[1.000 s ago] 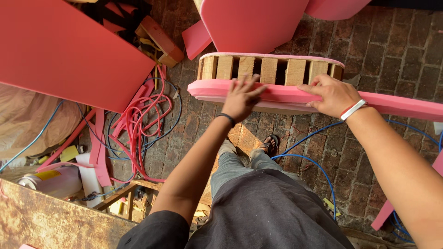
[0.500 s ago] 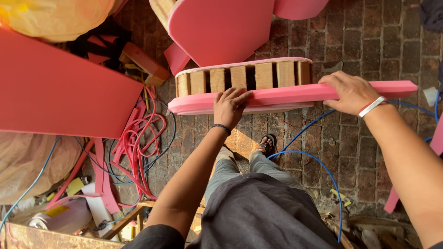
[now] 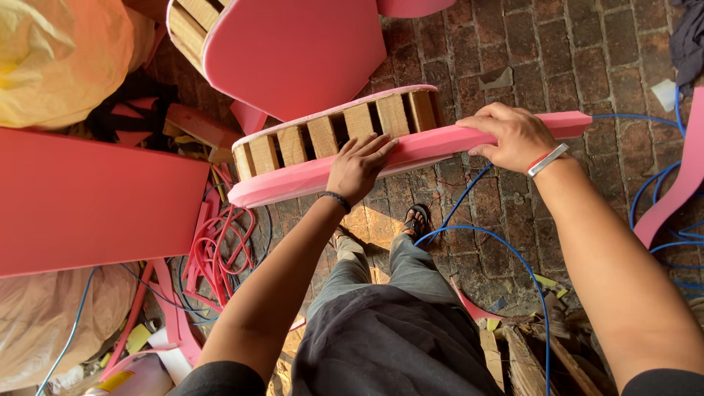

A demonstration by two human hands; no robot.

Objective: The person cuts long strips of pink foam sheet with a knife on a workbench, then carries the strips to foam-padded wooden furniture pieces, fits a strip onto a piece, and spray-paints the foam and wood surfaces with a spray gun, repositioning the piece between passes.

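Observation:
A long pink foam strip (image 3: 433,147) lies along the edge of a curved frame of wooden slats (image 3: 345,132) faced with pink board. My left hand (image 3: 357,167) presses flat on the strip near its middle, fingers spread, a dark band on the wrist. My right hand (image 3: 513,136) grips the strip further right, fingers curled over its top edge, a white and red band on the wrist. The strip's right end sticks out past the frame over the brick floor.
A big pink panel (image 3: 293,51) stands behind the frame and a flat pink board (image 3: 88,205) lies at left. Coiled pink tubing (image 3: 220,257), a blue hose (image 3: 506,249), a yellow sack (image 3: 59,59) and scraps litter the brick floor. My sandalled foot (image 3: 418,218) stands below the frame.
The frame and strip have tilted, left end lower, and sit closer to the right. My right hand slid along the strip; my left stays pressed near the middle.

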